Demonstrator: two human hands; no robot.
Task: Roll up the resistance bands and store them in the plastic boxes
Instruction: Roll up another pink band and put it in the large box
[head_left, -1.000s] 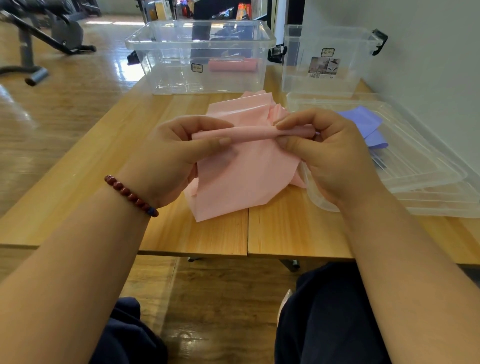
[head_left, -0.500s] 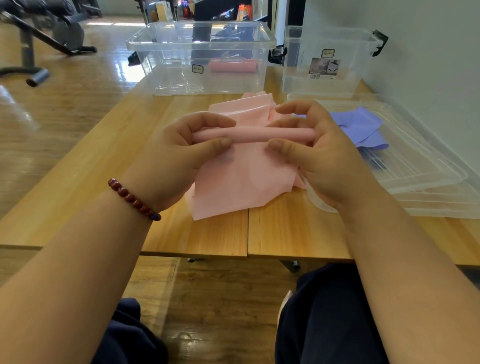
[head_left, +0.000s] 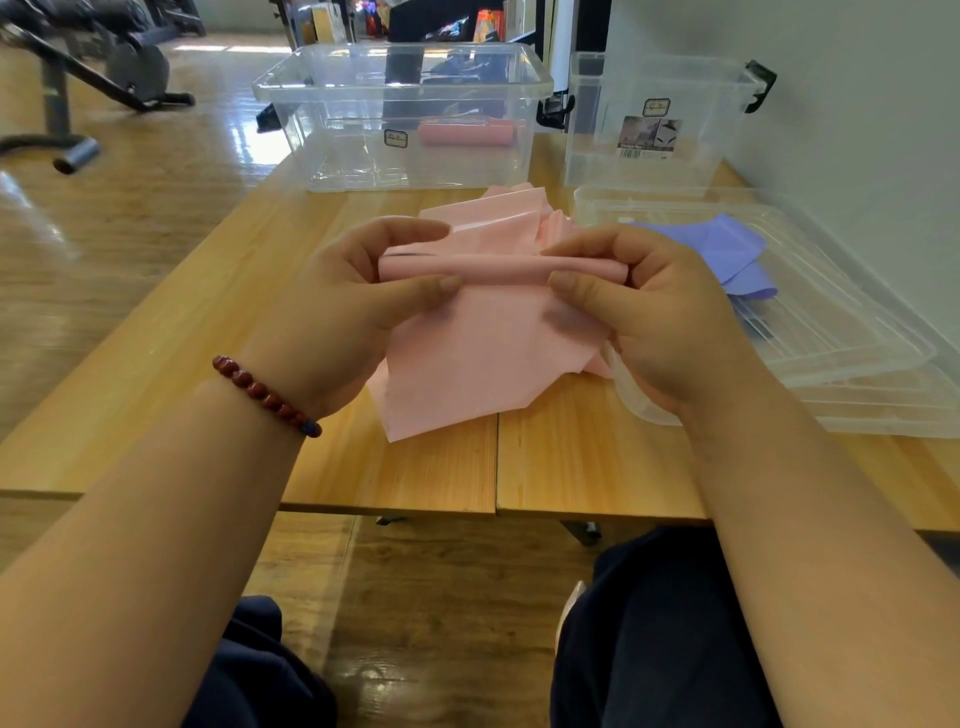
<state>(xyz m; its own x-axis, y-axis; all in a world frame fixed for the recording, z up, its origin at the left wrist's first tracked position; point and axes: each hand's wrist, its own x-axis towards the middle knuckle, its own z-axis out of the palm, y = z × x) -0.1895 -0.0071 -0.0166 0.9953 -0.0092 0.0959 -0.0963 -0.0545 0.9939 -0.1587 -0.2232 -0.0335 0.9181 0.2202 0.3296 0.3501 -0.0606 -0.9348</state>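
- The left hand (head_left: 353, 301) and right hand (head_left: 654, 312) are pinching the pink band (head_left: 493, 358) at both ends of its rolled part, just above the table (head_left: 156, 364).
- The band is looking thin, soft and light, so gripping near both roll ends is probably suiting it best.

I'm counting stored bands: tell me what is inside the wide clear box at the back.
One rolled pink band lies inside the wide clear box, near its right end. Reflections on the walls blur parts of its floor.
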